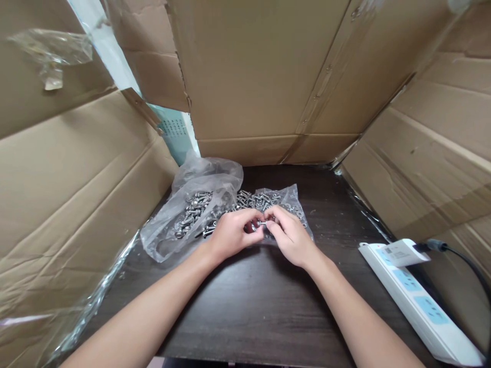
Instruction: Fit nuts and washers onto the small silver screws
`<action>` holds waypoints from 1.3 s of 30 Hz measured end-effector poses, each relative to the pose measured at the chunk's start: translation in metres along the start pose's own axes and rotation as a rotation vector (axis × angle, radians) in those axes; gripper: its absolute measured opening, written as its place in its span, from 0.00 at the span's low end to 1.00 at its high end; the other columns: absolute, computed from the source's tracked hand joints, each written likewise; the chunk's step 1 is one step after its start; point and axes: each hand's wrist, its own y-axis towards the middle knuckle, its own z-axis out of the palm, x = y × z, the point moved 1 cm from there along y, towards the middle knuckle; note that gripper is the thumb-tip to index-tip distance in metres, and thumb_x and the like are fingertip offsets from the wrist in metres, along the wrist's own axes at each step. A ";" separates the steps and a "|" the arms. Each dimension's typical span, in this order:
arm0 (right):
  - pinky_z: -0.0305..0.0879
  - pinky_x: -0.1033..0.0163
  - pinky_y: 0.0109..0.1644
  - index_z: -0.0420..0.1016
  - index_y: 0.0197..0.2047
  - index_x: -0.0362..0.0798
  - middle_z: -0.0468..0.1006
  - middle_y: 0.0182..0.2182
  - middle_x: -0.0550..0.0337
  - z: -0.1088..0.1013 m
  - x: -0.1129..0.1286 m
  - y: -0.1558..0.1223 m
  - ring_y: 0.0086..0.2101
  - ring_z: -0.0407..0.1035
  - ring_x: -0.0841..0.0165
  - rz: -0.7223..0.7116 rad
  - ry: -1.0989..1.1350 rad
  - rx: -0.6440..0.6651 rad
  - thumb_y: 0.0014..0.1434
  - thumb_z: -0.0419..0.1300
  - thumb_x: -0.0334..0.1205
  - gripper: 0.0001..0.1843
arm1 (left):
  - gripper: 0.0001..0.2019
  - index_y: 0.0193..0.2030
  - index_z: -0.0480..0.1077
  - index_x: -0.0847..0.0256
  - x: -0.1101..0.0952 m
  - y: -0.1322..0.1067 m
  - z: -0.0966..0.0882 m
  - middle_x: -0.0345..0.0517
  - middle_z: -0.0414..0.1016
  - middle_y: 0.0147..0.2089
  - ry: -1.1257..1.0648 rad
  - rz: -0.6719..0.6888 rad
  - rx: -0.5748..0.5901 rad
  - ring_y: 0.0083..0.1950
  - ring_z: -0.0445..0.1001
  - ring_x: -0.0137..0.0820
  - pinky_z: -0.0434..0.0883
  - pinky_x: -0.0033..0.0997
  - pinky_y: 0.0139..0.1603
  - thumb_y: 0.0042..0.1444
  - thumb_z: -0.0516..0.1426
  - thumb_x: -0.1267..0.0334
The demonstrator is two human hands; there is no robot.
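Holding a bolt [263, 223] between both hands, over the middle of the table [230, 317], in front of a heap of loose bolts [249, 198]. Pinching its near end between thumb and forefinger with the right hand [292, 237], so grasping the bolt in that grip. Curling the left hand [232, 230] around the other end, with thumb below and fingers above; impossible to tell whether clamping with this grip or merely steadying, as partly hidden by the fingers. Reaching in with bare forearms from the lower left and lower right.

Facing, just beyond the hands, more hardware on clear plastic. At left, next to the left hand, having a crumpled bag [163, 237] with many bolts [194, 207] in and under its folds. At right, beyond the right hand, having a flatter plastic sheet [287, 194] with washers [299, 213] and small metal pieces on it.

Working inside cardboard [261, 71], at the back and on both sides, with a glimpse of printed paper [172, 128] through a gap at back left. To the right, well apart from the hands, having a white power strip [414, 301] with a charger [406, 253] and a black cable [470, 260] at its far end.
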 end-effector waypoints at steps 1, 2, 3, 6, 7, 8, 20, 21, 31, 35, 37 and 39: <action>0.62 0.61 0.41 0.68 0.40 0.50 0.74 0.36 0.59 -0.001 0.000 0.000 0.35 0.67 0.65 -0.007 0.003 -0.001 0.66 0.52 0.34 0.04 | 0.05 0.41 0.76 0.60 0.000 0.000 0.000 0.40 0.79 0.35 0.008 -0.007 0.000 0.32 0.75 0.27 0.71 0.25 0.36 0.58 0.60 0.68; 0.62 0.61 0.41 0.68 0.41 0.50 0.74 0.36 0.59 -0.001 0.000 -0.001 0.35 0.67 0.66 -0.010 0.001 -0.001 0.65 0.53 0.34 0.04 | 0.05 0.41 0.76 0.59 0.000 0.000 0.000 0.40 0.79 0.36 0.013 -0.014 -0.001 0.31 0.75 0.27 0.71 0.25 0.36 0.58 0.60 0.67; 0.62 0.61 0.40 0.68 0.41 0.51 0.74 0.36 0.60 -0.001 0.000 -0.001 0.34 0.67 0.66 -0.007 -0.007 -0.002 0.64 0.54 0.34 0.04 | 0.05 0.41 0.75 0.59 0.001 0.000 0.000 0.40 0.79 0.36 0.016 -0.019 -0.001 0.31 0.75 0.27 0.71 0.25 0.36 0.59 0.60 0.67; 0.61 0.61 0.39 0.68 0.40 0.51 0.74 0.35 0.60 0.001 -0.001 -0.001 0.33 0.66 0.66 0.008 -0.045 -0.009 0.63 0.55 0.36 0.02 | 0.05 0.41 0.75 0.59 0.002 -0.001 0.000 0.40 0.80 0.37 0.016 -0.040 0.006 0.31 0.75 0.27 0.71 0.25 0.36 0.59 0.60 0.66; 0.61 0.61 0.38 0.68 0.40 0.51 0.74 0.34 0.60 0.002 -0.002 -0.001 0.32 0.66 0.66 0.014 -0.057 -0.009 0.63 0.55 0.36 0.02 | 0.05 0.41 0.75 0.59 0.002 -0.001 0.001 0.40 0.80 0.37 0.015 -0.047 0.011 0.31 0.75 0.27 0.71 0.25 0.36 0.59 0.60 0.66; 0.61 0.61 0.38 0.67 0.39 0.51 0.74 0.34 0.60 0.003 -0.002 -0.001 0.32 0.66 0.66 0.019 -0.068 -0.008 0.64 0.55 0.36 0.01 | 0.05 0.41 0.75 0.59 0.003 -0.001 0.002 0.40 0.80 0.37 0.014 -0.054 0.016 0.31 0.75 0.27 0.71 0.25 0.36 0.59 0.60 0.66; 0.58 0.59 0.40 0.62 0.37 0.51 0.74 0.34 0.58 0.005 0.000 0.001 0.33 0.66 0.62 0.043 -0.230 -0.003 0.65 0.47 0.37 0.05 | 0.06 0.44 0.74 0.58 0.002 0.002 0.007 0.39 0.81 0.38 0.023 -0.081 0.008 0.30 0.76 0.27 0.72 0.25 0.35 0.60 0.61 0.63; 0.58 0.58 0.40 0.61 0.36 0.51 0.74 0.33 0.58 0.005 -0.001 0.002 0.33 0.66 0.62 0.033 -0.243 -0.006 0.65 0.46 0.37 0.06 | 0.07 0.44 0.75 0.57 0.002 0.003 0.008 0.39 0.81 0.38 0.021 -0.081 0.010 0.30 0.76 0.27 0.72 0.25 0.35 0.60 0.61 0.64; 0.54 0.58 0.40 0.59 0.30 0.51 0.72 0.27 0.59 0.004 -0.010 0.006 0.30 0.64 0.63 -0.031 -0.338 0.014 0.68 0.46 0.37 0.13 | 0.10 0.44 0.75 0.57 -0.003 0.004 0.006 0.38 0.82 0.38 0.051 -0.061 0.022 0.30 0.77 0.27 0.70 0.26 0.35 0.55 0.61 0.69; 0.55 0.58 0.40 0.61 0.28 0.50 0.71 0.25 0.58 0.003 -0.014 0.006 0.31 0.65 0.63 -0.048 -0.259 0.012 0.72 0.44 0.41 0.19 | 0.08 0.44 0.75 0.57 -0.004 0.005 0.006 0.38 0.81 0.37 0.063 -0.051 0.006 0.29 0.76 0.27 0.70 0.26 0.35 0.57 0.61 0.67; 0.56 0.58 0.40 0.62 0.28 0.50 0.73 0.26 0.58 0.003 -0.013 0.006 0.31 0.66 0.63 -0.036 -0.170 0.034 0.74 0.43 0.43 0.22 | 0.06 0.43 0.75 0.58 -0.004 0.004 0.005 0.39 0.81 0.37 0.055 -0.044 0.000 0.30 0.76 0.27 0.69 0.26 0.34 0.58 0.60 0.66; 0.58 0.58 0.40 0.63 0.29 0.50 0.73 0.28 0.58 0.002 -0.011 0.004 0.32 0.68 0.63 -0.011 -0.097 0.023 0.75 0.43 0.45 0.22 | 0.05 0.43 0.75 0.58 -0.002 0.004 0.005 0.39 0.81 0.37 0.038 -0.038 -0.001 0.30 0.76 0.27 0.70 0.25 0.34 0.59 0.60 0.66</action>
